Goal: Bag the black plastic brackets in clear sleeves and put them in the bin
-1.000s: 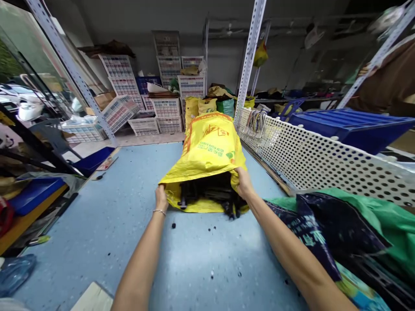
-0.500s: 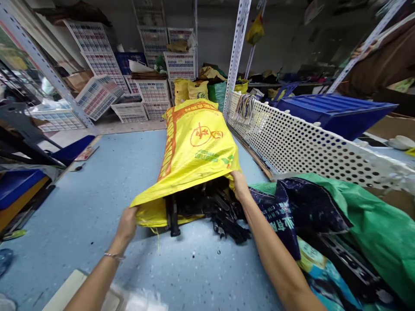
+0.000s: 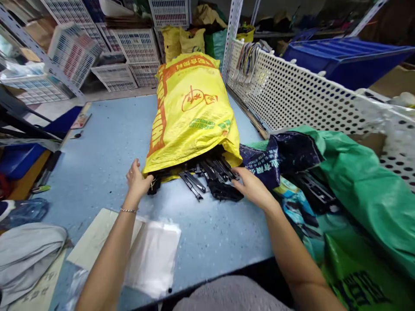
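Note:
A large yellow woven sack (image 3: 194, 108) lies on the blue tabletop with its mouth facing me. Black plastic parts (image 3: 214, 172) spill from that mouth, some long and slotted. My left hand (image 3: 138, 181) is at the sack's left corner, fingers spread and thumb by the edge; it does not grip the sack. At the right end of the mouth, my right hand (image 3: 253, 186) has fingers and thumb apart beside the black parts. Whether its fingertips touch them I cannot tell.
A white perforated panel (image 3: 311, 103) borders the table's right side. Green and dark blue sacks (image 3: 353, 168) with more black parts lie at right. Clear plastic bags (image 3: 155, 255) lie near the front edge, a grey cloth (image 3: 29, 250) at left. White crates (image 3: 132, 45) are stacked behind.
Both hands have let go of the sack's rim. More black parts now lie outside the mouth. The view has tilted down, showing the table's front edge.

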{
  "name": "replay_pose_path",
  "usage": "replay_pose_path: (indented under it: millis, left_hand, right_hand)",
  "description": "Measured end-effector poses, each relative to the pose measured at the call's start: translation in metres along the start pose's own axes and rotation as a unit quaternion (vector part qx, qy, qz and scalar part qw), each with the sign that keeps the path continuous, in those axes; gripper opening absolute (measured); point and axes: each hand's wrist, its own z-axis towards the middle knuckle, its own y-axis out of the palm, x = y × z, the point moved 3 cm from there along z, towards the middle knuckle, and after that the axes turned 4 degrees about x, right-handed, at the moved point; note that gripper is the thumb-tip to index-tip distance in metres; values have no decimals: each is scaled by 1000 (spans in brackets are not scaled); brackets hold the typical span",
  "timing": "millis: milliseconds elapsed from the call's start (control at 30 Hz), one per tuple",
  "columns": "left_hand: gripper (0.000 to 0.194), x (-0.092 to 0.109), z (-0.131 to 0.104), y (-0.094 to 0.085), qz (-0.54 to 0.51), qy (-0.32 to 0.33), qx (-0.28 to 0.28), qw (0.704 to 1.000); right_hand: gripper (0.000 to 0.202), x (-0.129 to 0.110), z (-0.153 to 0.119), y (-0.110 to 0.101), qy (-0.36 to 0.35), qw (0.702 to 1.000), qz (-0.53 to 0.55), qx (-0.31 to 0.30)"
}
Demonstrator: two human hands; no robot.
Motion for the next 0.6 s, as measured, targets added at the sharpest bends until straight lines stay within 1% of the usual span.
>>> replay_pose_path:
  millis: [33,67,100,133,200,267,300,333,367,400,433,467,500,533,567,600]
  left_hand:
    - [88,11,-17,-7,12,23,4,1000]
    - [89,21,-36,-12,7,47,6,999]
    - [86,30,-58,-16,-21,70,3,997]
    - [79,38,-80,-17,-65,90,-6,994]
    - [61,47,-127,-11,-176,99,-45,978]
    - [46,49,-170,5,-283,56,-102,952]
    - [41,48,-189,14,-325,19,-129,937]
    - [40,49,-206,23,-362,-22,-154,919]
    - [43,51,-220,31,-400,-60,-178,897]
    - [47,55,-231,38,-444,-90,-207,867]
    - [52,61,-241,43,-491,-114,-239,830]
    - [57,68,-249,45,-537,-131,-272,787]
    - [60,76,-255,45,-575,-146,-301,746]
    - [62,81,-260,42,-600,-161,-318,716]
    - [62,84,-263,38,-610,-177,-318,704]
    - [59,84,-265,32,-608,-194,-304,708]
  right_hand:
    - [47,3,-21,6,11,999,-28,-39]
    - [48,6,-38,13,24,996,-56,-58]
    - [47,8,-51,21,37,995,-79,-55]
    - [43,10,-60,29,47,994,-89,-39]
    - [31,10,-73,42,59,996,-64,11]
    - [24,4,-84,50,73,996,24,45]
    - [23,-1,-91,53,88,991,92,48]
    - [24,-7,-99,56,109,977,178,34]
    - [28,-15,-108,62,134,951,277,2]
    - [32,-24,-119,69,160,910,380,-48]
    - [35,-35,-130,76,186,856,471,-103]
    - [36,-46,-141,84,209,800,540,-155]
    - [37,-56,-151,91,225,754,584,-202]
    - [37,-64,-158,96,231,724,602,-245]
    - [37,-70,-164,99,229,717,598,-275]
    - [38,-73,-166,98,220,732,577,-289]
